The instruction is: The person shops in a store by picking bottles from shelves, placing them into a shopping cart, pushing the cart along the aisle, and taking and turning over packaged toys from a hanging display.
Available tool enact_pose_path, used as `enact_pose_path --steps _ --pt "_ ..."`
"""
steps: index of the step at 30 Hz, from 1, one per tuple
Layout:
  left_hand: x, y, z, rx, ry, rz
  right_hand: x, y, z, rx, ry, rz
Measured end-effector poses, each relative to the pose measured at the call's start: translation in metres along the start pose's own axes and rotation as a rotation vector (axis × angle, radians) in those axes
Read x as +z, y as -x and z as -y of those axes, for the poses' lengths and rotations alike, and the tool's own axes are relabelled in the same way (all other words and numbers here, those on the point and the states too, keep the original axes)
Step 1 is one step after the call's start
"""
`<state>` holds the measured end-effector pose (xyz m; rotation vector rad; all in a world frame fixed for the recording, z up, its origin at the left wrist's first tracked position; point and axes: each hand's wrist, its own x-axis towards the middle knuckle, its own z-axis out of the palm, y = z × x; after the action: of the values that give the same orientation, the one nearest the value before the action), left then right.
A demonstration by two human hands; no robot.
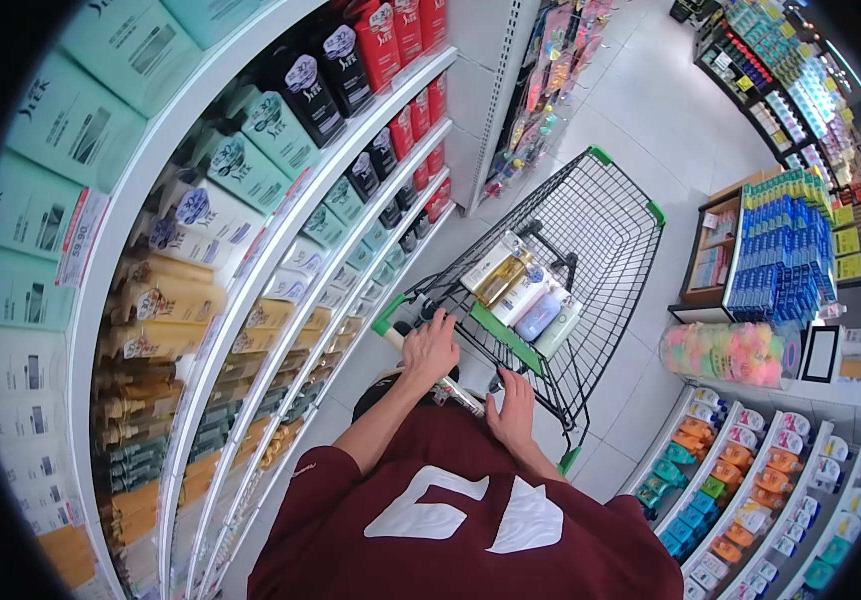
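My left hand [430,352] rests over the handle [462,396] of a black wire shopping cart [600,215] with green corners. My right hand [512,408] is curled at the same handle, farther right, its fingertips partly hidden. Inside the cart, near the handle end, several bottles lie side by side. Among them are a white bottle [490,265], a gold bottle [503,283], a blue bottle [542,313] and a pale green bottle [559,328].
Close on the left, a tall shelf [250,250] holds rows of shampoo bottles. Toothpaste-like blue boxes [785,245] are stacked on a display at right, beside a clear tub of colourful puffs [725,353]. Lower shelves [740,480] with bottles stand at lower right. Tiled floor [650,70] stretches ahead.
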<state>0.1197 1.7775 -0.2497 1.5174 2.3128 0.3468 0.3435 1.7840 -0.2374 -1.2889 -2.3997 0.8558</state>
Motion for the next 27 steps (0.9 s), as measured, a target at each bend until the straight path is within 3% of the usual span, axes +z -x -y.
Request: enact_pose_path --steps 11,15,18,21,27 --pt "-0.004 -0.060 -0.026 0.065 -0.009 0.020 -0.007 -0.045 -0.028 0.049 0.085 -0.089" --pt "-0.004 -0.090 -0.026 0.077 0.135 0.137 -0.014 -0.063 -0.036 0.095 0.106 -0.089" --pt "0.001 -0.105 -0.019 0.126 0.217 0.170 -0.016 -0.070 -0.045 0.105 0.105 -0.107" --pt "-0.001 -0.124 -0.003 0.313 0.247 0.238 -0.019 -0.079 -0.050 0.138 0.099 -0.124" --pt "-0.001 -0.149 -0.003 0.401 0.230 0.337 -0.027 -0.095 -0.054 0.162 0.082 -0.134"
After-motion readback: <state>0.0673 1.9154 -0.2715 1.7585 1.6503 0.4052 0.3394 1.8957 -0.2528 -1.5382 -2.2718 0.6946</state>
